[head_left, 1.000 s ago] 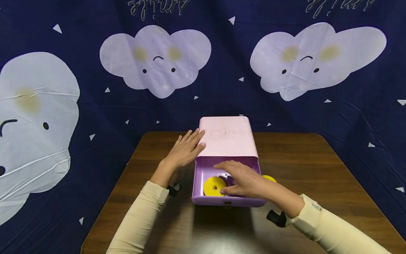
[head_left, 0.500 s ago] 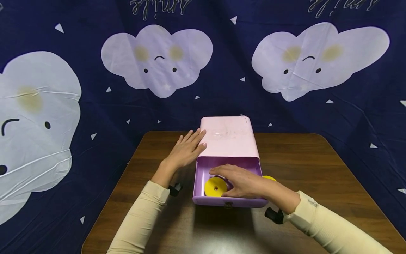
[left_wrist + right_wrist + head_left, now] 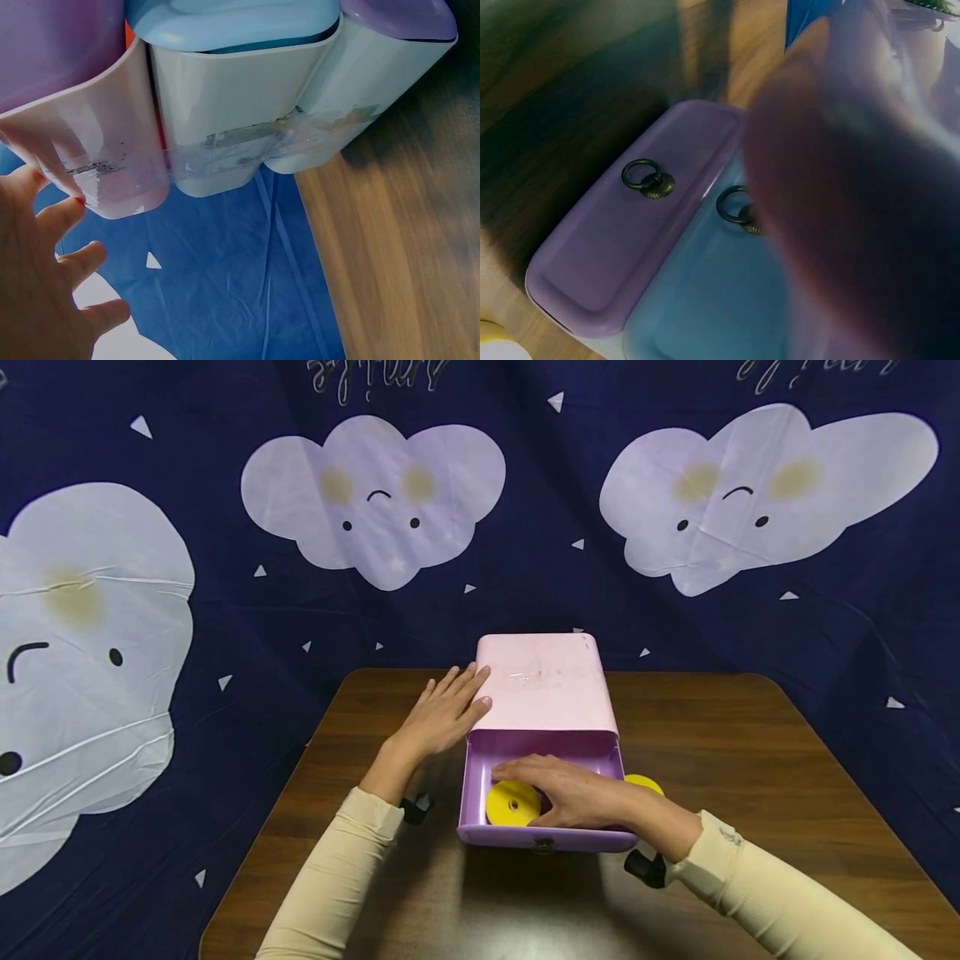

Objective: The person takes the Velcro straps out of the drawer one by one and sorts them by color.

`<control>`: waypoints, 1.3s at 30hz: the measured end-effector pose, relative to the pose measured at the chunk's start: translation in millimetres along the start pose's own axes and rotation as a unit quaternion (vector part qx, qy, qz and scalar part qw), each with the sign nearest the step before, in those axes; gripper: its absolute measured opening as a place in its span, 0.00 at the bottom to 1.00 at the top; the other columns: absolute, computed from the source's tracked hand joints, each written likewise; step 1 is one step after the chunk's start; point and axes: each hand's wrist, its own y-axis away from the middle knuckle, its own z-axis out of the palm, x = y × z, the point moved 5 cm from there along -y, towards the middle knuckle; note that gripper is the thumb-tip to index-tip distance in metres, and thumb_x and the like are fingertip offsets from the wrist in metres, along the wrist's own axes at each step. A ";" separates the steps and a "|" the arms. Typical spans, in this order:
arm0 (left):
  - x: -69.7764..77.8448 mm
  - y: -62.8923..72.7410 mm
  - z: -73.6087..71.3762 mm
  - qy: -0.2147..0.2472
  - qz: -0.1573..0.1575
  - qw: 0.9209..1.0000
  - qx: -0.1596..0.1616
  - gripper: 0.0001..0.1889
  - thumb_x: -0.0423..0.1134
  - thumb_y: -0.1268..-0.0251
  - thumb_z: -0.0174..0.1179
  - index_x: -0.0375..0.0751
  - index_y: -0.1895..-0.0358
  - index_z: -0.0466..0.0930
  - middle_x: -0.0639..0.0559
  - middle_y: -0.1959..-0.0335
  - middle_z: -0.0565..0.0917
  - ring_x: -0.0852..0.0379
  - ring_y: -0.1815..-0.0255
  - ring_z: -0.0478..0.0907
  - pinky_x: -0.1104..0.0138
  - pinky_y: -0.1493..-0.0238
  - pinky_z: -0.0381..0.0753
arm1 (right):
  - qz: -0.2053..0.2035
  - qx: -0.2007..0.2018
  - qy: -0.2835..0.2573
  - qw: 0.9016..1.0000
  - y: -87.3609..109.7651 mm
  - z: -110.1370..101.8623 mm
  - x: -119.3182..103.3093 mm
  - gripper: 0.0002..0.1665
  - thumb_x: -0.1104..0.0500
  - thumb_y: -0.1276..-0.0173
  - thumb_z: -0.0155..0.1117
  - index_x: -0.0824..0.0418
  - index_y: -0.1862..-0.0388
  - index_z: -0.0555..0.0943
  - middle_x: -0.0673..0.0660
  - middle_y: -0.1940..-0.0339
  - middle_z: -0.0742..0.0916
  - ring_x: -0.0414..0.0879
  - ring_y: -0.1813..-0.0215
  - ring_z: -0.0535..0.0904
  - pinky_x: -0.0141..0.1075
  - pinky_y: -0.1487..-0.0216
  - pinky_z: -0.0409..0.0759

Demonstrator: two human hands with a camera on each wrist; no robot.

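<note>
The left hand [image 3: 442, 714] is open wide, holding nothing, its fingertips at the pink box's [image 3: 547, 685] left side. The right hand [image 3: 577, 793] bends inside the purple drawer [image 3: 547, 838]; I can't tell if it grips anything. The yellow ring [image 3: 507, 806] lies in there, just beside its thumb.

Dark-blue cloth [image 3: 540, 585] printed with pale clouds [image 3: 378, 510] hangs behind a wooden table [image 3: 720, 760].
</note>
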 end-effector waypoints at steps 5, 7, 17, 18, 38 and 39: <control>1.0 -0.1 0.1 0.000 -0.001 1.000 -0.001 0.32 0.67 0.30 0.26 0.67 0.25 0.40 0.61 0.22 0.44 0.53 0.21 0.39 0.46 0.24 0.37 | -0.005 -0.005 -0.010 1.000 -1.5 1.1 1.0 0.45 0.45 0.44 0.70 0.49 0.29 0.64 0.48 0.30 0.72 0.46 0.31 0.67 0.50 0.30 0.63; 1.2 0.0 -0.1 -0.001 -0.002 1.000 -0.001 0.31 0.67 0.30 0.26 0.67 0.25 0.40 0.62 0.22 0.44 0.53 0.21 0.39 0.46 0.24 0.37 | -0.007 -0.008 -0.014 1.000 -1.8 1.7 1.4 0.45 0.46 0.44 0.70 0.50 0.29 0.64 0.49 0.30 0.72 0.47 0.31 0.67 0.53 0.30 0.62; 2.3 1.1 -1.8 0.000 -0.002 1.000 -0.002 0.31 0.66 0.29 0.27 0.66 0.25 0.41 0.61 0.22 0.44 0.52 0.21 0.40 0.46 0.24 0.37 | 0.005 -0.031 -0.022 0.999 -1.4 2.6 0.9 0.45 0.49 0.43 0.70 0.50 0.28 0.62 0.49 0.29 0.71 0.47 0.29 0.66 0.53 0.28 0.60; 2.4 1.2 -1.8 0.000 -0.002 1.000 -0.002 0.31 0.66 0.29 0.28 0.66 0.25 0.41 0.61 0.22 0.44 0.51 0.21 0.40 0.46 0.24 0.37 | 0.005 -0.031 -0.022 0.999 -1.4 2.5 0.6 0.45 0.49 0.43 0.70 0.50 0.28 0.63 0.49 0.29 0.71 0.47 0.29 0.66 0.52 0.28 0.60; 3.5 1.6 -1.4 -0.002 0.000 1.000 -0.004 0.31 0.66 0.29 0.27 0.65 0.25 0.41 0.60 0.22 0.44 0.51 0.21 0.40 0.45 0.24 0.39 | -0.011 0.025 0.008 1.000 4.2 -3.1 -1.6 0.41 0.49 0.45 0.72 0.55 0.33 0.69 0.51 0.34 0.76 0.47 0.34 0.71 0.49 0.34 0.67; 3.5 1.9 -1.4 -0.003 0.000 1.000 -0.004 0.31 0.65 0.28 0.27 0.65 0.25 0.41 0.59 0.22 0.44 0.50 0.21 0.40 0.45 0.24 0.39 | -0.014 0.032 0.010 0.999 4.8 -4.4 -2.1 0.41 0.50 0.45 0.72 0.55 0.33 0.69 0.52 0.34 0.76 0.47 0.34 0.71 0.49 0.35 0.67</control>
